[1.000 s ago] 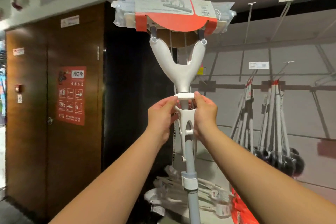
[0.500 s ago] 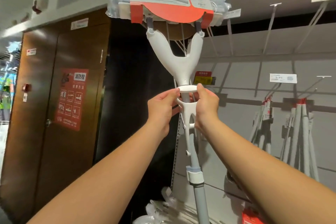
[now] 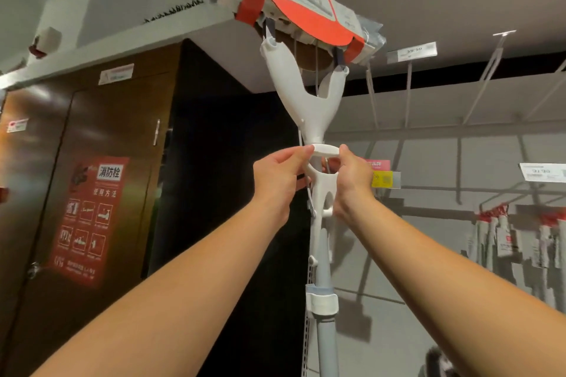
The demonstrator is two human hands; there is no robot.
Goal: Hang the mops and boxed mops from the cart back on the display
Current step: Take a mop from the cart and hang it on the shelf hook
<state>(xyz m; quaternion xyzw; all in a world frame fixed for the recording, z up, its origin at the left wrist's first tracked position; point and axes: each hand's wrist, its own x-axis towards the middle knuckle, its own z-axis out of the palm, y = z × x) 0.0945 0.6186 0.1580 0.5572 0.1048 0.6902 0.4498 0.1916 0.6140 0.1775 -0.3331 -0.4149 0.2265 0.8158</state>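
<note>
One mop [image 3: 306, 107] up in the head view, pinched at its white ring [image 3: 326, 149] by left hand [image 3: 272, 180] and right hand [image 3: 352, 184]. Wrapped sponge head [image 3: 294, 9] high above the fingers. Not yet hung, judging by bare hooks [image 3: 409, 95] beyond the right fingers. Cart unseen.

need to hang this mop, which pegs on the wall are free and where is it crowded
The long pegs right of the upper price tag look bare enough for the mop; grey wall below is bare too. Hanging packs crowd the lower right rail.
</note>
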